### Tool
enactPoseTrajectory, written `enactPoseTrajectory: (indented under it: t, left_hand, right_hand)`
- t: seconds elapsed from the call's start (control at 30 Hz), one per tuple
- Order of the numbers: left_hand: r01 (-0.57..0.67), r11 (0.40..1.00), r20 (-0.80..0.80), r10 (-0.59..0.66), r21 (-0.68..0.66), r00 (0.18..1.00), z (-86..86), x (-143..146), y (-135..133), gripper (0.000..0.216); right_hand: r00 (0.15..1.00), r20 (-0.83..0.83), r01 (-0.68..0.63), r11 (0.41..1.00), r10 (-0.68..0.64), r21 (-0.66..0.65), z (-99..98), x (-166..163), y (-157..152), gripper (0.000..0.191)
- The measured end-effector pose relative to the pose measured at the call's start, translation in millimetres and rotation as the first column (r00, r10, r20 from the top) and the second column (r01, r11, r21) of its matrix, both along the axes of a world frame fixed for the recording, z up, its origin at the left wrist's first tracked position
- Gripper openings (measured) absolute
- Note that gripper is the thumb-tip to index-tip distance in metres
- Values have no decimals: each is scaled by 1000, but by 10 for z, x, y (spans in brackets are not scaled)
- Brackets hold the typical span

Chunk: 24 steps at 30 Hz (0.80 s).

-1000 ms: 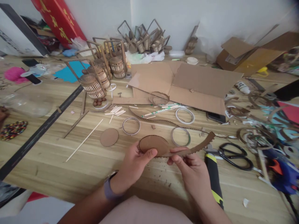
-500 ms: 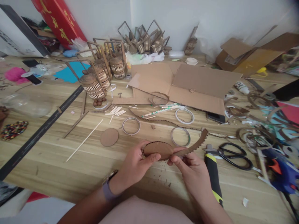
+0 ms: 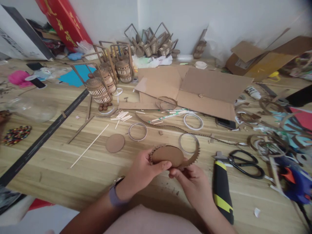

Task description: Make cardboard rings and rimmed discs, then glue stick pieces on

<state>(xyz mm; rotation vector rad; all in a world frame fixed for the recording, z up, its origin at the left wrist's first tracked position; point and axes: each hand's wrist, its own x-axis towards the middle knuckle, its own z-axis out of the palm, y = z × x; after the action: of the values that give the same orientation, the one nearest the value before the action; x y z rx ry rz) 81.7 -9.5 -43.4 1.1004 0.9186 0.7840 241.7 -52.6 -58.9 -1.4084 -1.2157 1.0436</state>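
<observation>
Soft, even light; hazy, edges stretched, corner dark.

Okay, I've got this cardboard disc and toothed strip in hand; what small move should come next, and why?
Perhaps guide more of the toothed strip around the cardboard disc with your right hand: your left hand grips the disc, while the strip's far end curls free.

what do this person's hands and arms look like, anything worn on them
The left hand and right hand are both ungloved, and no sleeves show on the forearms. The left wrist wears what looks like a watch with a greyish-purple band. Nothing worn shows on the right wrist.
</observation>
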Motion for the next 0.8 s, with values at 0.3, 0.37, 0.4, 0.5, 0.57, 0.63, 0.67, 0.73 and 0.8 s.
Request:
enactPoseTrajectory:
  t: [0.3, 0.37, 0.4, 0.5, 0.57, 0.63, 0.67, 0.73, 0.8]
  left_hand:
    - [-72, 997, 28, 72, 6, 997, -20, 13, -14, 28]
    - [-74, 997, 15, 74, 5, 997, -30, 6, -6, 28]
    - [-76, 997, 8, 76, 3, 997, -35, 5, -6, 28]
    - [-76, 997, 5, 76, -12, 997, -47, 5, -11, 30]
    - [-86, 996, 15, 86, -14, 996, -54, 1, -13, 30]
    - [-116, 993, 41, 116, -7, 992, -63, -7, -9, 30]
    - [-132, 991, 59, 132, -4, 990, -67, -12, -6, 29]
    - [-144, 990, 91, 143, -4, 985, -74, -21, 3, 28]
    - [-127, 992, 92, 126, -1, 988, -76, -28, 11, 27]
  right_hand:
    - [994, -75, 90, 992, -83, 90, 90, 74, 50, 13]
    - [992, -66, 111, 988, -104, 111, 108, 114, 62, 13]
    - [993, -56, 111, 987, -106, 115, 115, 128, 66, 12]
    - [994, -28, 105, 988, -102, 115, 122, 149, 69, 12]
    - [994, -22, 104, 989, -103, 108, 116, 149, 70, 13]
    - [993, -33, 113, 988, -110, 101, 106, 145, 72, 13]
    - [992, -43, 119, 988, -115, 100, 101, 143, 74, 13]
    - [991, -61, 126, 987, -120, 100, 92, 140, 74, 12]
    - [990, -68, 129, 987, -123, 98, 87, 139, 71, 12]
